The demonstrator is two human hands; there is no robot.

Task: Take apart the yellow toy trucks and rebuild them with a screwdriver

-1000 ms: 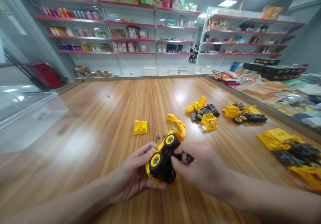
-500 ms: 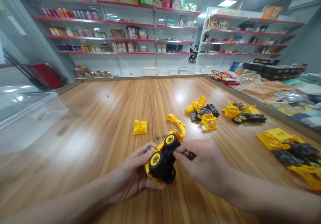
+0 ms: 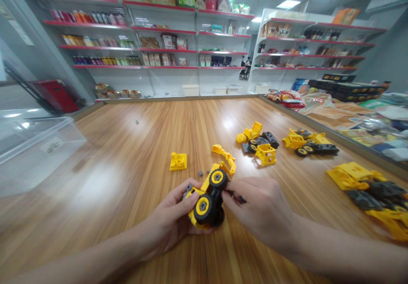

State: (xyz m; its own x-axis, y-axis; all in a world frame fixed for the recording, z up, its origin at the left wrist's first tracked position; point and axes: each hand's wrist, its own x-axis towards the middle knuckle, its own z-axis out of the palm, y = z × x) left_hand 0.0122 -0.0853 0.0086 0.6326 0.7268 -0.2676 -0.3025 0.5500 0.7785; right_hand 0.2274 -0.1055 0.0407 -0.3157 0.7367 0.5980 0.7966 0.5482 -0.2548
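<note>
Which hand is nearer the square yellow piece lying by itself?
Left. The left hand is on the near side of the square yellow piece, around the toy vehicle; the right hand is farther off, to the vehicle's right.

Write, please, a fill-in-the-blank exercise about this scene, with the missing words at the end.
1. The left hand holds a toy vehicle whose tyres are ____.
2. Its wheel hubs are mostly ____.
3. The clear bin stands on the ____ side of the picture.
4. The table has a surface that looks like ____.

Missing words: black; yellow; left; wood.
</note>
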